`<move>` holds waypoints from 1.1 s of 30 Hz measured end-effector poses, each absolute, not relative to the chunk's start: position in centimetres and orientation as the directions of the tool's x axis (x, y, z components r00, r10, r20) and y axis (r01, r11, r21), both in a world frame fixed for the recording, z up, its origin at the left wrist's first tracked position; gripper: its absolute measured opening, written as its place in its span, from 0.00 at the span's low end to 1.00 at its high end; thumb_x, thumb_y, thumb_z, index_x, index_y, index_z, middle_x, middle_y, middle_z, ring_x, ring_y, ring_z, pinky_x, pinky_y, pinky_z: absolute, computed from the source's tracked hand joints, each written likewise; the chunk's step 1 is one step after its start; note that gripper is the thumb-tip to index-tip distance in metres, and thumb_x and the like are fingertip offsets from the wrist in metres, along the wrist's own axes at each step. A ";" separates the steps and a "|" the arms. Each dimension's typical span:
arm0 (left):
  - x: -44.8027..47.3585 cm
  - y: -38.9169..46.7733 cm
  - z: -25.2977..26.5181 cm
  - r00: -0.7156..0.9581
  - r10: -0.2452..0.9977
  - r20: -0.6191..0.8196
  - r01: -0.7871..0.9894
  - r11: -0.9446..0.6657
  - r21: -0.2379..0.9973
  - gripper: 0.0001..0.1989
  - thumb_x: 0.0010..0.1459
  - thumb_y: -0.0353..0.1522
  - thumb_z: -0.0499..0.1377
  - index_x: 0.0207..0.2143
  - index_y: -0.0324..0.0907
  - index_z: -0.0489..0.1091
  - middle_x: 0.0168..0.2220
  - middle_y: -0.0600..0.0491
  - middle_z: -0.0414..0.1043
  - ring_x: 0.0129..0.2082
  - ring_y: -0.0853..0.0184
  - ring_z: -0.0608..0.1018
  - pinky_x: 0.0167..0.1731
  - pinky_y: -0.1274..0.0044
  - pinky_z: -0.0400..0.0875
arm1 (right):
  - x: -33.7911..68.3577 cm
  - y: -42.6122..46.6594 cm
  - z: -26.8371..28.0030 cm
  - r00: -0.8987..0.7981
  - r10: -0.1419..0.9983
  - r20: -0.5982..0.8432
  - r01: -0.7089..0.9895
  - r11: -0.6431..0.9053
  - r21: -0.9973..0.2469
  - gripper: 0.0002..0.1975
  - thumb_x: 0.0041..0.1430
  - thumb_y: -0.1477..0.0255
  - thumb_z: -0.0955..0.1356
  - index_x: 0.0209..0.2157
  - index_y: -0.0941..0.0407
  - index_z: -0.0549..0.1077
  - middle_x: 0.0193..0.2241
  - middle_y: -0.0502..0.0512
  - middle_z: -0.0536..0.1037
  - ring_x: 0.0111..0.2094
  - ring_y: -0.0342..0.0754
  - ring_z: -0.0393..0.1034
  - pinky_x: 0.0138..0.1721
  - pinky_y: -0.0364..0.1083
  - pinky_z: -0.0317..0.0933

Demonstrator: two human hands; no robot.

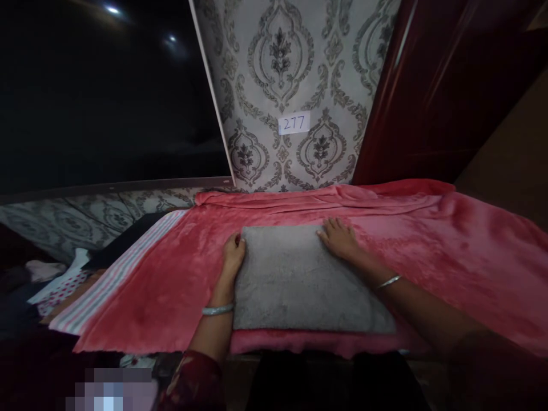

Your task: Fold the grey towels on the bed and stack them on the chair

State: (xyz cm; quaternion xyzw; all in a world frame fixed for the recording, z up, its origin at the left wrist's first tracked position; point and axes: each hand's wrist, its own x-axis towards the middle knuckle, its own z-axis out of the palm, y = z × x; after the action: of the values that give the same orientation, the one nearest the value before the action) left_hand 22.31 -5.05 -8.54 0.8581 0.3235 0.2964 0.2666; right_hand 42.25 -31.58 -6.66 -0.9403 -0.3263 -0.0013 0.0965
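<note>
A flat grey rectangle (295, 279), which looks like a folded cloth, lies on a red plush blanket (158, 274). At its far left corner is my left hand (234, 254), closed with the fingers curled and the thumb against the edge. My right hand (338, 238) rests with fingers spread over the far right corner, partly on the grey cloth and partly on the blanket. Each wrist wears a bangle. The blanket shows again as a strip along the cloth's near edge.
A large dark TV screen (107, 97) stands at the left against patterned wallpaper (280, 63). A paper label reading 277 (294, 123) is stuck to the wall. To the right rises a glossy dark red panel (411, 114). Striped cloth (124, 268) and other fabrics lie at the left.
</note>
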 end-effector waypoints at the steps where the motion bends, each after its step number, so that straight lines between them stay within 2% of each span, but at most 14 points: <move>1: 22.1 -4.6 -8.5 0.612 0.736 0.290 0.392 -0.601 0.697 0.23 0.63 0.31 0.52 0.60 0.35 0.68 0.51 0.41 0.77 0.52 0.57 0.78 0.54 0.64 0.73 | 41.5 -30.6 -6.2 0.760 0.645 0.078 0.646 -0.740 -0.187 0.33 0.72 0.59 0.52 0.70 0.63 0.54 0.72 0.68 0.49 0.72 0.63 0.40 0.66 0.68 0.44; 4: 21.9 -4.0 -8.5 0.613 0.759 0.222 0.372 -0.524 0.766 0.25 0.62 0.32 0.56 0.61 0.34 0.66 0.48 0.42 0.79 0.47 0.58 0.81 0.50 0.66 0.76 | 38.2 -26.5 -4.9 0.614 0.782 0.110 0.783 -0.585 -0.211 0.32 0.71 0.60 0.54 0.70 0.62 0.55 0.71 0.67 0.51 0.72 0.60 0.42 0.67 0.65 0.44; 7: 22.1 -4.2 -8.7 0.670 0.702 0.242 0.319 -0.566 0.761 0.26 0.61 0.29 0.56 0.62 0.39 0.66 0.55 0.45 0.76 0.54 0.59 0.78 0.56 0.66 0.72 | 34.6 -21.9 -4.2 0.474 0.866 0.156 0.870 -0.434 -0.232 0.31 0.70 0.63 0.55 0.70 0.61 0.56 0.71 0.66 0.52 0.72 0.59 0.44 0.67 0.65 0.44; 11: 22.4 -4.5 -9.1 0.719 0.632 0.291 0.323 -0.674 0.664 0.26 0.61 0.25 0.52 0.62 0.37 0.67 0.64 0.44 0.68 0.64 0.61 0.69 0.66 0.67 0.61 | 31.5 -18.2 -5.0 0.412 0.896 0.165 0.899 -0.370 -0.236 0.30 0.71 0.67 0.55 0.70 0.63 0.55 0.71 0.65 0.52 0.71 0.57 0.45 0.68 0.62 0.42; 14: 22.4 -4.6 -9.4 0.746 0.600 0.290 0.368 -0.734 0.571 0.27 0.61 0.25 0.50 0.62 0.39 0.68 0.61 0.45 0.70 0.63 0.60 0.70 0.66 0.65 0.62 | 31.0 -17.6 -6.2 0.397 0.905 0.152 0.905 -0.360 -0.226 0.30 0.71 0.66 0.55 0.70 0.64 0.55 0.70 0.64 0.55 0.71 0.56 0.47 0.69 0.61 0.41; 20: 22.3 -4.6 -9.3 0.764 0.587 0.268 0.408 -0.761 0.505 0.27 0.62 0.26 0.49 0.63 0.42 0.68 0.56 0.46 0.75 0.58 0.59 0.74 0.61 0.64 0.67 | 32.6 -19.1 -6.8 0.427 0.892 0.146 0.895 -0.394 -0.209 0.32 0.72 0.59 0.56 0.70 0.62 0.56 0.70 0.66 0.55 0.71 0.57 0.46 0.68 0.61 0.41; 24: 22.3 -4.6 -9.0 0.762 0.593 0.259 0.413 -0.754 0.510 0.27 0.63 0.27 0.48 0.63 0.38 0.67 0.56 0.43 0.75 0.58 0.58 0.74 0.61 0.64 0.67 | 34.9 -22.0 -6.7 0.500 0.857 0.123 0.862 -0.480 -0.160 0.33 0.72 0.57 0.56 0.69 0.62 0.57 0.70 0.65 0.54 0.70 0.59 0.47 0.68 0.62 0.43; 30: 22.4 -4.3 -9.1 0.751 0.596 0.285 0.378 -0.741 0.555 0.26 0.62 0.27 0.50 0.62 0.40 0.69 0.58 0.45 0.74 0.60 0.58 0.73 0.63 0.64 0.66 | 40.2 -29.9 -8.2 0.671 0.728 0.140 0.740 -0.669 -0.068 0.32 0.72 0.58 0.54 0.69 0.61 0.59 0.70 0.67 0.56 0.70 0.59 0.49 0.67 0.63 0.45; 33: 22.6 -4.4 -8.9 0.751 0.593 0.290 0.361 -0.737 0.572 0.26 0.62 0.26 0.50 0.61 0.40 0.70 0.60 0.46 0.73 0.61 0.59 0.73 0.64 0.65 0.65 | 42.1 -34.1 -9.0 0.727 0.673 0.133 0.685 -0.724 -0.084 0.32 0.71 0.58 0.53 0.70 0.59 0.56 0.71 0.66 0.53 0.70 0.61 0.47 0.65 0.67 0.48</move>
State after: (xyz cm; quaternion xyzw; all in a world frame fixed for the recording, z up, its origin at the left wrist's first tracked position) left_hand 22.60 -4.37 -8.94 0.9021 0.2643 0.2335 0.2486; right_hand 42.14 -34.07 -8.95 -0.9272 -0.3662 -0.0465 0.0634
